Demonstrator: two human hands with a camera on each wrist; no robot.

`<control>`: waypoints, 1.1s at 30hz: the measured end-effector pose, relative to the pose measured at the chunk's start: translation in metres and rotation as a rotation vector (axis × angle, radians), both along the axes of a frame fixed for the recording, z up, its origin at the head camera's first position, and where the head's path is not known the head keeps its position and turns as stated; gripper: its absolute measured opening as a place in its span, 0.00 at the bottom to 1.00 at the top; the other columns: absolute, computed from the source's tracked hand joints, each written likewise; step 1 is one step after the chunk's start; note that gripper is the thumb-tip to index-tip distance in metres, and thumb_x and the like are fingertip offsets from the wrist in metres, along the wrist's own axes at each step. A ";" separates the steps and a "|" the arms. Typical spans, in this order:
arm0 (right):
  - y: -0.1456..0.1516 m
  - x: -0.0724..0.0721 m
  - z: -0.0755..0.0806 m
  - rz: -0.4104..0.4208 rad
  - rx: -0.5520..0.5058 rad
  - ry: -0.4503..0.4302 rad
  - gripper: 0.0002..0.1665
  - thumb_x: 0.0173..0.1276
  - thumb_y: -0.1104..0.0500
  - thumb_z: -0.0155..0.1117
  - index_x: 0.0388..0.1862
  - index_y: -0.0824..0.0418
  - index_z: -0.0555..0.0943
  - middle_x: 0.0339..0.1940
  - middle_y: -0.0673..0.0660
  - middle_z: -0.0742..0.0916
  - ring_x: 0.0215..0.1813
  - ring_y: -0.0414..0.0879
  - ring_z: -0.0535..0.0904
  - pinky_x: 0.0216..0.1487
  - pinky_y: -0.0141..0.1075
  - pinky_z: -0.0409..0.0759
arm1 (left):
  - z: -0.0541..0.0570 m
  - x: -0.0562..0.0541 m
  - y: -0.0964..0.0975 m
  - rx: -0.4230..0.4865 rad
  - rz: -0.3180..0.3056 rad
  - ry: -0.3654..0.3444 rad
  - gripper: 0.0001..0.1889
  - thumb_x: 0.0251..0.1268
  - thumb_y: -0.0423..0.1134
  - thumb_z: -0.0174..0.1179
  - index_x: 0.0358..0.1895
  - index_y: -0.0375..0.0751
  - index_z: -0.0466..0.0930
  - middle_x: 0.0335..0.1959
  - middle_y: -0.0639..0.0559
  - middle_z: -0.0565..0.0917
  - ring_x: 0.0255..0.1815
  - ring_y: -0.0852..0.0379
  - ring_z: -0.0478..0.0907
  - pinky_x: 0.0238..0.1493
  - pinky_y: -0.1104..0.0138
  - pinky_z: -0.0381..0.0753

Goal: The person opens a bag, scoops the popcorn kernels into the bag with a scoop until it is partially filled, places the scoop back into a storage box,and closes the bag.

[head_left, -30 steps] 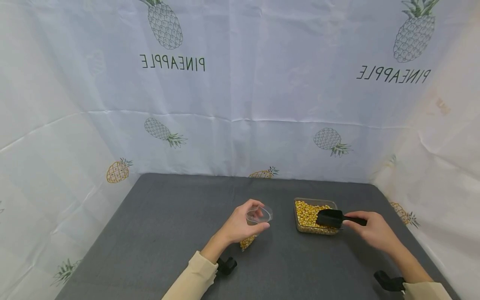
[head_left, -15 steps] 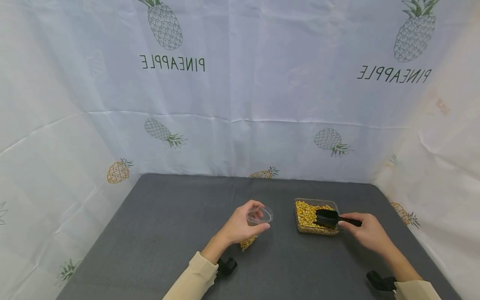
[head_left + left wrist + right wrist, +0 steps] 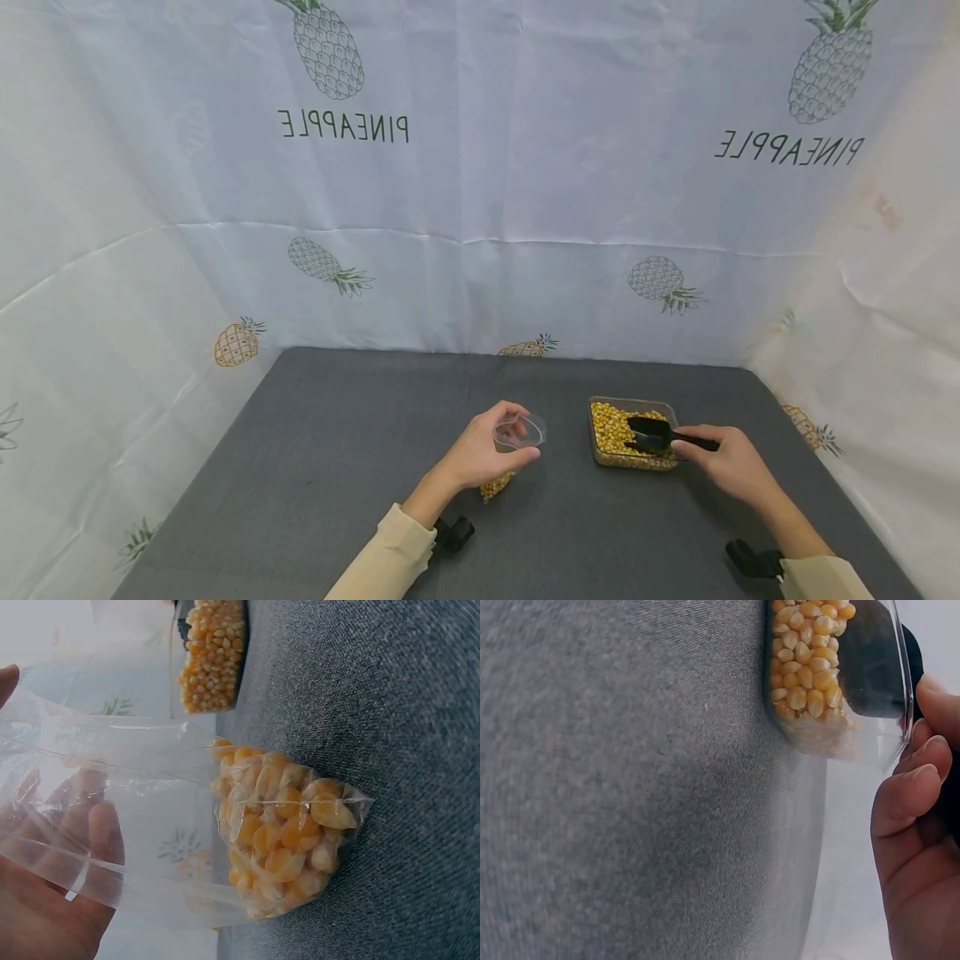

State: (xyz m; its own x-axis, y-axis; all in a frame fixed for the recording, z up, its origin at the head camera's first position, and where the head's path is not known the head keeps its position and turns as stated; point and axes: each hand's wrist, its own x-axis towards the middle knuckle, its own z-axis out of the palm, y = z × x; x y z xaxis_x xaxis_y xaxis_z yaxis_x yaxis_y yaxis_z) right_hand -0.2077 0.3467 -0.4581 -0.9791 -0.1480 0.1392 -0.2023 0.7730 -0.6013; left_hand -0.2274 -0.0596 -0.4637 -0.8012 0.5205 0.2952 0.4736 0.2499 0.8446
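Note:
My left hand [image 3: 474, 450] holds a clear plastic bag [image 3: 161, 761] by its top, thumb and fingers spread around the gaping mouth. Corn kernels [image 3: 285, 832] fill the bag's bottom, which hangs close over the grey tabletop in the left wrist view. My right hand [image 3: 738, 468] grips a black scoop [image 3: 652, 435] by its handle. The scoop's head is inside a clear rectangular container [image 3: 889, 739] of corn kernels [image 3: 611, 425], over the right part of the heap. In the right wrist view, the fingers are right beside the container's rim.
A grey cloth-covered table [image 3: 337, 467] lies under everything. White curtains with pineapple prints [image 3: 480, 292] stand along its back and both sides. Black wrist mounts [image 3: 453, 533] stick out below each forearm, near the tabletop.
My right hand has shifted a little to the left, pushing the scoop farther left among the kernels. The left hand and the bag have stayed in place.

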 end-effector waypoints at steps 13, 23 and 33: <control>-0.006 -0.003 0.003 0.020 -0.005 0.007 0.24 0.74 0.50 0.67 0.57 0.68 0.85 0.56 0.74 0.84 0.56 0.72 0.80 0.47 0.61 0.81 | 0.000 0.000 0.000 -0.007 -0.004 0.005 0.26 0.69 0.46 0.67 0.64 0.38 0.73 0.47 0.47 0.82 0.46 0.59 0.81 0.50 0.65 0.83; -0.011 -0.008 0.007 0.042 0.003 0.035 0.23 0.74 0.50 0.67 0.57 0.67 0.85 0.56 0.73 0.84 0.56 0.71 0.80 0.46 0.60 0.82 | 0.000 0.000 0.001 -0.008 -0.004 0.000 0.25 0.69 0.47 0.67 0.64 0.41 0.73 0.47 0.47 0.82 0.46 0.59 0.81 0.50 0.65 0.83; -0.021 -0.008 0.014 0.070 0.017 0.015 0.21 0.73 0.53 0.67 0.57 0.66 0.85 0.56 0.72 0.84 0.60 0.72 0.78 0.49 0.61 0.80 | 0.000 0.000 0.002 -0.007 -0.007 -0.010 0.25 0.69 0.47 0.67 0.63 0.41 0.73 0.48 0.44 0.82 0.46 0.59 0.82 0.50 0.65 0.83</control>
State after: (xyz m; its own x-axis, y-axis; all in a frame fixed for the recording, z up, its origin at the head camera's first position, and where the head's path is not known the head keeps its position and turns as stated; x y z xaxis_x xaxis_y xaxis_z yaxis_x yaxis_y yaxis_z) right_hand -0.2161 0.3253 -0.4440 -0.9642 -0.2181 0.1510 -0.2650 0.7667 -0.5848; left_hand -0.2269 -0.0580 -0.4634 -0.8007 0.5277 0.2834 0.4665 0.2525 0.8477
